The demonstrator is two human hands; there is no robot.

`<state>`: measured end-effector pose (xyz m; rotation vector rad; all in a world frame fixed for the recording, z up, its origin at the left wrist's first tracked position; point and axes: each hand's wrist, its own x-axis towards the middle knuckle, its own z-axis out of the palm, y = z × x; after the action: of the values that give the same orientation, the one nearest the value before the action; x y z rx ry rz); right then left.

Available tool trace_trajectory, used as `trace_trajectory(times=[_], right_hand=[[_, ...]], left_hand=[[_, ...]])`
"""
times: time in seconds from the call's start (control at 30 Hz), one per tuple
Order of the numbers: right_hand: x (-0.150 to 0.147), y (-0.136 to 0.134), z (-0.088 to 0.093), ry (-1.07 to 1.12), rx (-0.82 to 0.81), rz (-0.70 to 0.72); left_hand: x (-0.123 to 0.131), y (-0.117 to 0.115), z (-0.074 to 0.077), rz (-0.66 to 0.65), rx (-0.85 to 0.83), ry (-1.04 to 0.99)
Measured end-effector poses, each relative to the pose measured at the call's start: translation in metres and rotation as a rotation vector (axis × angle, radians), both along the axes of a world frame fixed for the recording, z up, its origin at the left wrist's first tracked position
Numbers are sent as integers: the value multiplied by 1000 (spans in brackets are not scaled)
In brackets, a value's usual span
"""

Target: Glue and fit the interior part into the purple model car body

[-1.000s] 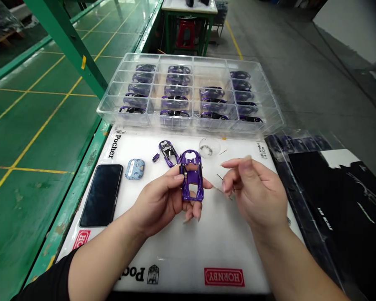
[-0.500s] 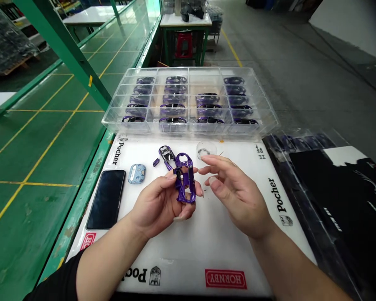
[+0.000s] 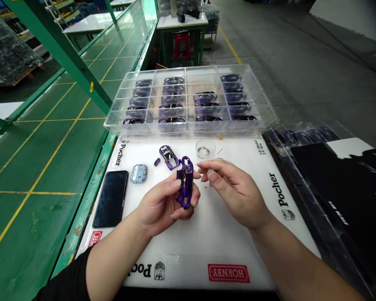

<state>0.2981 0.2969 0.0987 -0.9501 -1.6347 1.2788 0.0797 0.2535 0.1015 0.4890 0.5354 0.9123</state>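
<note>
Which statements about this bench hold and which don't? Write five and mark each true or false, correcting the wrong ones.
1. The left hand holds a purple car body. True.
2. That car body lies untouched on the bench. False: the left hand grips it, with the right hand close by.
3. The phone lies to the left of the blue case. True.
4. The blue case rests on top of the phone. False: it lies apart from the phone, on the white work surface.
5. The clear divided tray holds several purple car shells. True.
</note>
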Motion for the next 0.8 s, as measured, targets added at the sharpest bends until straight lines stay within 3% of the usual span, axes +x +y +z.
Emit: trace_trajectory(times=[0.23, 0.33, 0.43, 0.6, 0.8], right_hand=[[0, -3, 1, 56, 78, 128], [0, -4, 3, 69, 31, 142], [-1, -2, 5, 145, -72, 70], [3, 4, 0, 192, -222, -83], [4, 9, -7, 284, -323, -190]], left_hand=[[-2, -3, -5, -271, -19, -70], [1, -2, -4, -404, -47, -82], [2, -3, -3, -448, -86, -84], [1, -2, 0, -265, -1, 66], [0, -4, -3, 128, 446, 639]])
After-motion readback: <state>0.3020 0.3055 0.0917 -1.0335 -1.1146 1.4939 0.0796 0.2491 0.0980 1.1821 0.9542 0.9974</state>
